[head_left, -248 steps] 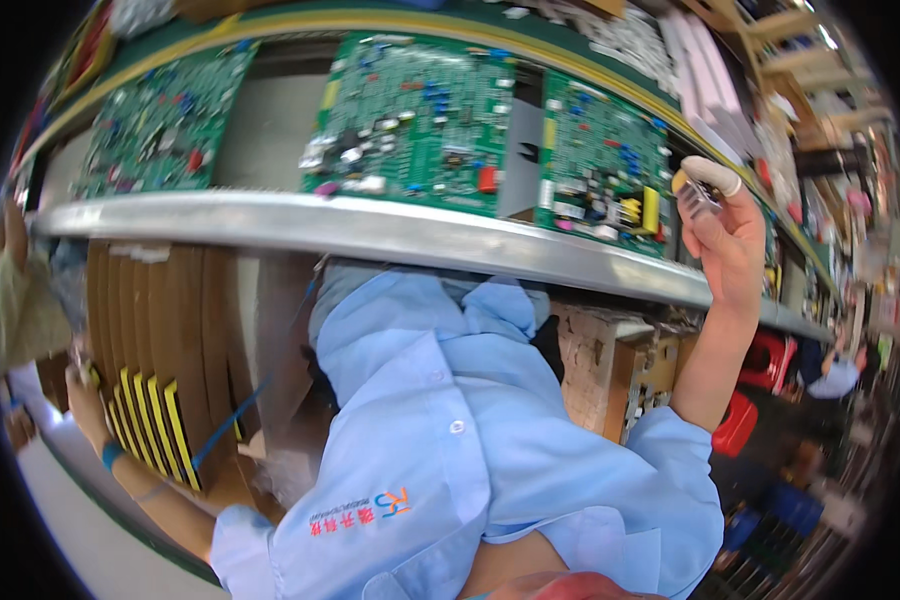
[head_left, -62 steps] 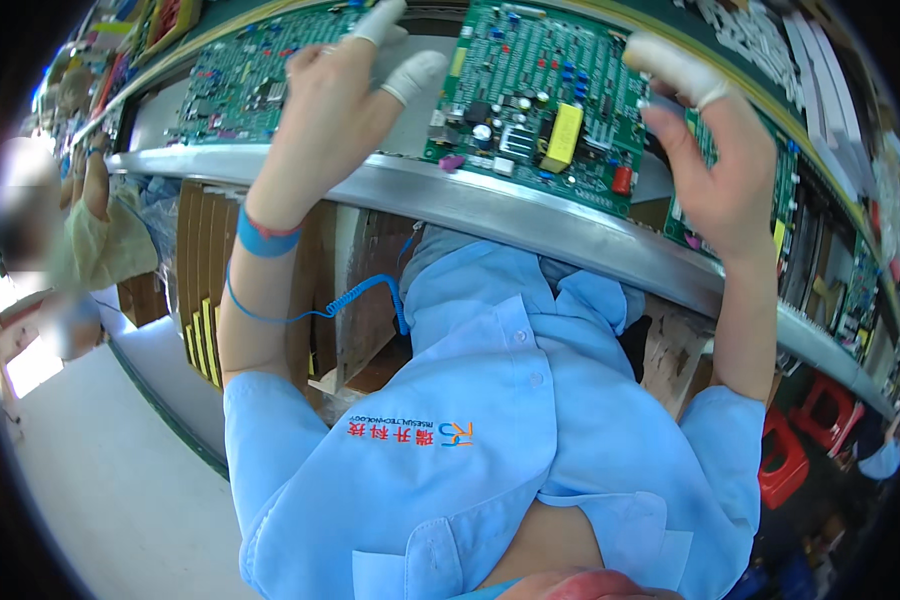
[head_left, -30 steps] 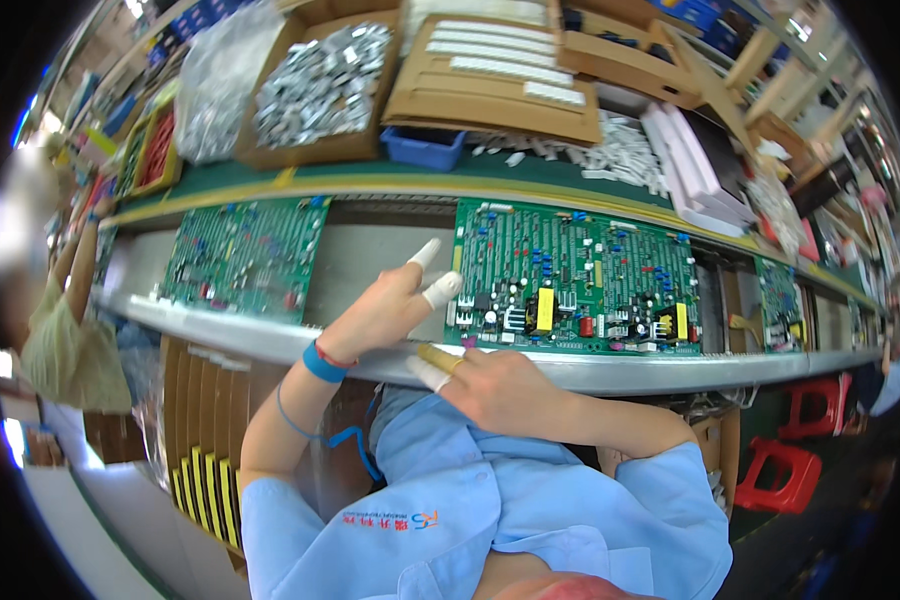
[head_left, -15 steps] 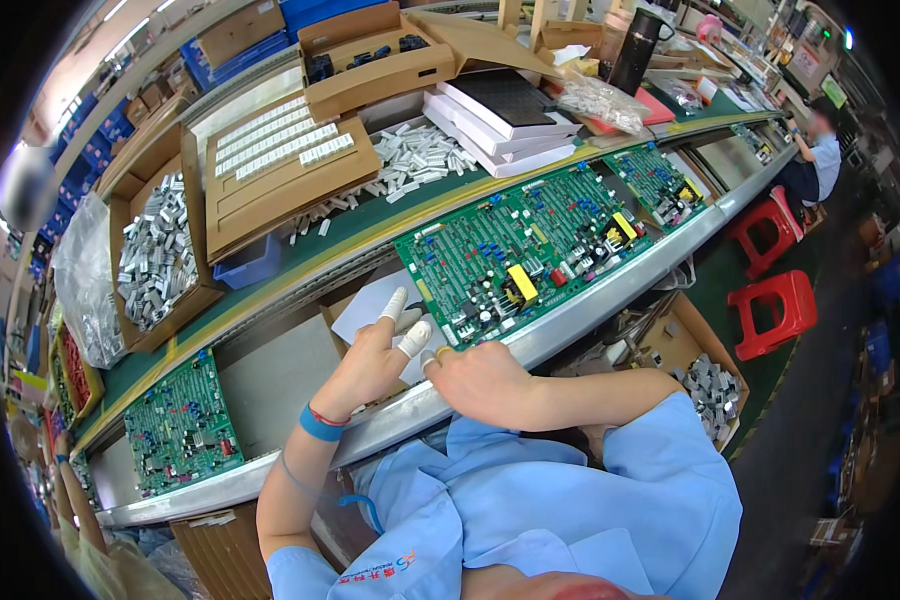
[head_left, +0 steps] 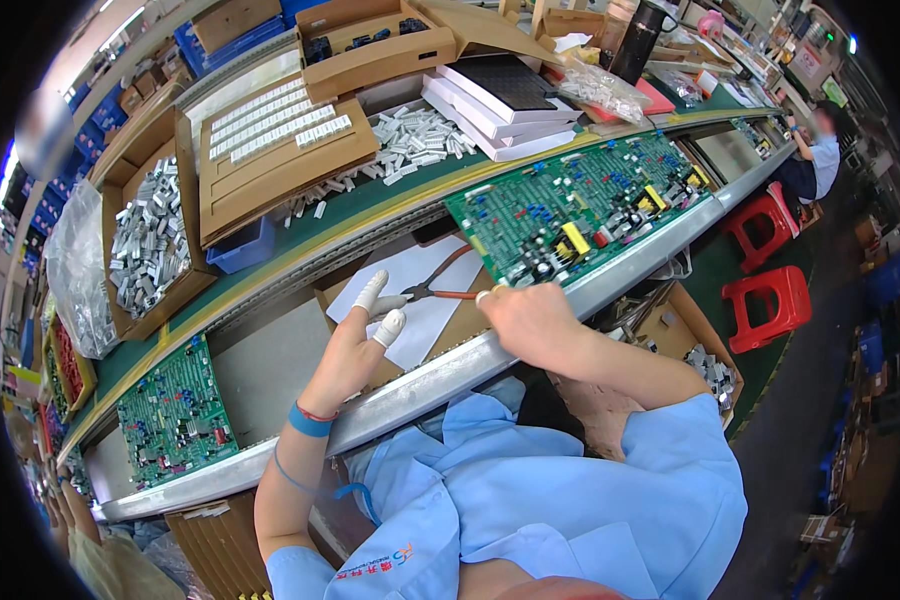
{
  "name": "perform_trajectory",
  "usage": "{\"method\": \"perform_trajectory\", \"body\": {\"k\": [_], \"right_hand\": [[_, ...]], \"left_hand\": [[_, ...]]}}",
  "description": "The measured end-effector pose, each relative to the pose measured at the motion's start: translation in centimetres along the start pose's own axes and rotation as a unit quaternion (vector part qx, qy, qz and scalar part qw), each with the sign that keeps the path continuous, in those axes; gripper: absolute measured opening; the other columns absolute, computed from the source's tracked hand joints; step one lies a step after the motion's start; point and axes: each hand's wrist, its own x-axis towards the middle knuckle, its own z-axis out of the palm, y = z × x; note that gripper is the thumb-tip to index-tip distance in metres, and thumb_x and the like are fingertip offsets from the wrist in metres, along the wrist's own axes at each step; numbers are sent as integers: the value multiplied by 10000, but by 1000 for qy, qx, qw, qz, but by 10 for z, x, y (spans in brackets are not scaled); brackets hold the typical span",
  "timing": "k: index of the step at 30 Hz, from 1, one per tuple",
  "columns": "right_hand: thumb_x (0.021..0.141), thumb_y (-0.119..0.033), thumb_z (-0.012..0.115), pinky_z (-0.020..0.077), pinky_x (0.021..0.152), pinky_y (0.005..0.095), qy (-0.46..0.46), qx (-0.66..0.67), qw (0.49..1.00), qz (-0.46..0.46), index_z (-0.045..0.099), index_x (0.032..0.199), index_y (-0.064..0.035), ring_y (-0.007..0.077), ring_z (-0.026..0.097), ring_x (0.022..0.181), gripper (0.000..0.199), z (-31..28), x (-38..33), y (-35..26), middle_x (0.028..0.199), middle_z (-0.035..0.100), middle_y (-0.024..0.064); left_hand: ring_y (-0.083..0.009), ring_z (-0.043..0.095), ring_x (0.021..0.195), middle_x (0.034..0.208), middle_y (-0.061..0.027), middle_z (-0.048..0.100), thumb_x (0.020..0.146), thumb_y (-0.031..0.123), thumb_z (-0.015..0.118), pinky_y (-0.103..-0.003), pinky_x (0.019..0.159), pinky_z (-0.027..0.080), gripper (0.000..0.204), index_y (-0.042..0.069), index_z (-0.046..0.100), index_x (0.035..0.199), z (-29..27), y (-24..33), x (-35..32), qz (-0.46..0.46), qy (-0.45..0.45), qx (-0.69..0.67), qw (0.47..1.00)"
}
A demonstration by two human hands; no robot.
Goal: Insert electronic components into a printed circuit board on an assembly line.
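Observation:
My right hand [head_left: 536, 322] is closed at the near left corner of a green circuit board [head_left: 530, 215]; its curled fingers are partly hidden. Yellow, blue and black components stand on the board, which lies on the conveyor line beside another board on its right. My left hand [head_left: 348, 350] is open over the line, thumb and forefinger apart, with white finger cots on. Just past its fingertips lies a pair of pliers [head_left: 426, 291] with red handles, on a white sheet of paper [head_left: 415, 333]. One handle reaches toward my right hand.
A metal rail [head_left: 420, 385] runs along the line's near edge. Another circuit board [head_left: 175, 420] lies at the left. Beyond the line are a carton of metal parts [head_left: 153, 235], a cardboard sheet with white pieces [head_left: 280, 165] and a blue bin [head_left: 245, 248]. Red stools [head_left: 768, 307] stand at the right.
The circuit board has slid right and away along the line, my right hand moving with it. This uncovers the pliers and more paper. My left hand has shifted slightly left.

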Motion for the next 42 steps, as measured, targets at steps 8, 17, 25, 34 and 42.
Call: {"method": "perform_trajectory", "body": {"k": [8,17,25,34,42], "right_hand": [[797,-89,522,521,548,436,20,-71,988,132,619,794,-72,310,686,672,98,2,-14,64,716,665,138],[815,-57,490,516,729,469,-71,-160,957,233,659,1060,-132,351,661,875,307,5,-22,127,931,686,154],[912,-201,458,501,698,527,-56,-233,923,300,642,1070,-209,400,654,848,243,9,-53,213,924,686,175],[922,-256,496,494,793,522,-95,-199,906,360,635,1074,-75,419,626,956,274,-3,-63,259,1025,662,215],[901,-208,582,496,773,459,46,-30,971,233,645,1122,-137,378,631,924,240,-14,29,142,982,671,166]], "left_hand": [[-308,568,1170,1256,-187,596,967,318,556,-383,1008,423,631,12,311,1461,5,3,4,21,-1,18,1000],[-308,589,1116,1220,-194,613,980,327,534,-365,975,444,583,19,350,1439,-3,-3,-12,46,12,45,998],[-310,630,1046,1153,-192,635,954,322,569,-368,905,495,510,3,478,1341,-68,4,-60,101,149,118,977],[-367,588,1108,1212,-177,615,897,339,591,-416,931,464,420,101,601,1243,-311,-106,-212,-151,568,383,712],[-484,565,1026,1111,-354,565,988,236,358,-495,854,466,476,17,399,1409,-459,-306,-457,-312,533,357,701]]}}
